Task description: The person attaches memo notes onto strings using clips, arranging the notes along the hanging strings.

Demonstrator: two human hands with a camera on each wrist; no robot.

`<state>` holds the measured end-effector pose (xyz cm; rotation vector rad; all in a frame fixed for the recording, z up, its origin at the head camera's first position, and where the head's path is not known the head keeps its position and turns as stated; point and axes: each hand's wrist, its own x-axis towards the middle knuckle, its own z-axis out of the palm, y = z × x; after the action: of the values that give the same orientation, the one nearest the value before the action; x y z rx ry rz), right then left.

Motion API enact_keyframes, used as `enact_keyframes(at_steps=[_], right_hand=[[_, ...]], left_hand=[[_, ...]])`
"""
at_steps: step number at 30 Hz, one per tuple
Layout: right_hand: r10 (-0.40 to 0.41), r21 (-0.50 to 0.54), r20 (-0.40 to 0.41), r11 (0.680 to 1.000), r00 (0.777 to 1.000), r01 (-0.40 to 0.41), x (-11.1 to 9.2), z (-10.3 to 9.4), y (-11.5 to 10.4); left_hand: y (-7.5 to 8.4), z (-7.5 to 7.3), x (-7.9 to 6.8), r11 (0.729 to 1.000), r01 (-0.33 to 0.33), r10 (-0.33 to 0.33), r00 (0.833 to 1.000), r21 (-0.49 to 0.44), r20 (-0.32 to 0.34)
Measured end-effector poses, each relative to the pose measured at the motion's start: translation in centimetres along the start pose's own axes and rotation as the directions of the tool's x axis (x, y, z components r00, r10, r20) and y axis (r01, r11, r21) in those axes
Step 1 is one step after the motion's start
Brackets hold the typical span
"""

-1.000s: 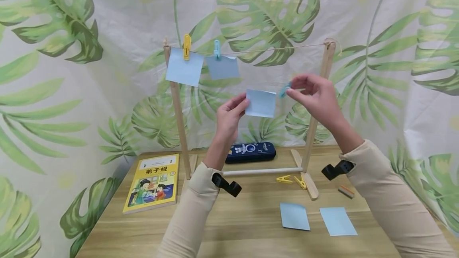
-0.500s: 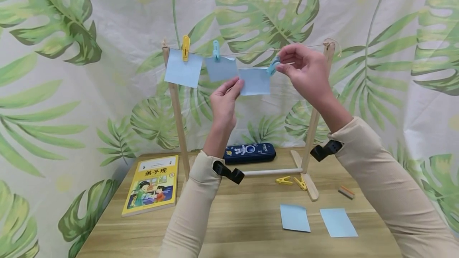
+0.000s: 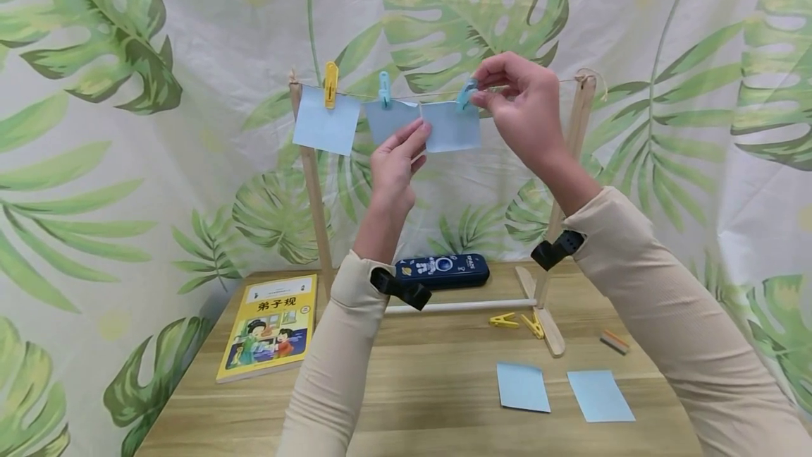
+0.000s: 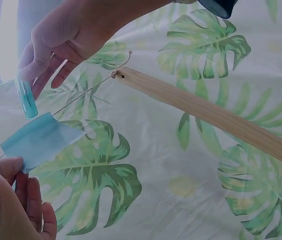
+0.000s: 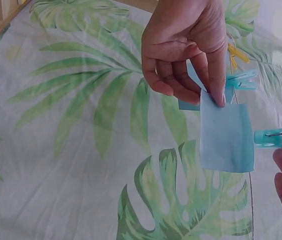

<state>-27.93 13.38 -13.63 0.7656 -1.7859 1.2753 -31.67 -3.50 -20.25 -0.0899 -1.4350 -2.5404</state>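
Blue paper [image 3: 453, 131] sits at the string [image 4: 83, 95], left fingers [image 3: 416, 138] pinching its edge, right fingers [image 3: 497, 65] pinching the clip [image 3: 467, 94]; clipping appears underway, next requiring jaws aligned over both layers.

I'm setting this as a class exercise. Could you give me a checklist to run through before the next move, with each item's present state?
1. Left hand has the held sheet: ok, pinched at its left edge.
2. Right hand has the blue peg: ok, pinched by thumb and fingers.
3. Blue peg clamped on both sheet and line: cannot tell; its tip is at the sheet's upper edge, but its bite is unclear.
4. Held sheet clear of the middle hanging sheet: cannot tell; their edges meet in the head view.
5. Spare yellow pegs available: ok, two on the table.
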Motion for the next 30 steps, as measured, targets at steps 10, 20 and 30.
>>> enact_keyframes(at_steps=[10,20,30], right_hand=[[0.001,-0.033,-0.001,0.999,1.0,-0.001,1.4,1.0,-0.1],[-0.028,-0.075,0.029,0.997,0.999,0.03,2.2,2.1,-0.2],[0.024,-0.12,0.066,0.993,0.998,-0.016,3.0,2.5,-0.3]], left_hand=[[0.3,0.1,0.3,1.0,0.012,-0.012,1.0,-0.017,-0.01],[0.5,0.3,0.3,0.998,-0.051,0.052,0.998,0.024,-0.037],[0.6,0.3,0.5,0.995,-0.101,0.101,0.995,0.023,-0.021]])
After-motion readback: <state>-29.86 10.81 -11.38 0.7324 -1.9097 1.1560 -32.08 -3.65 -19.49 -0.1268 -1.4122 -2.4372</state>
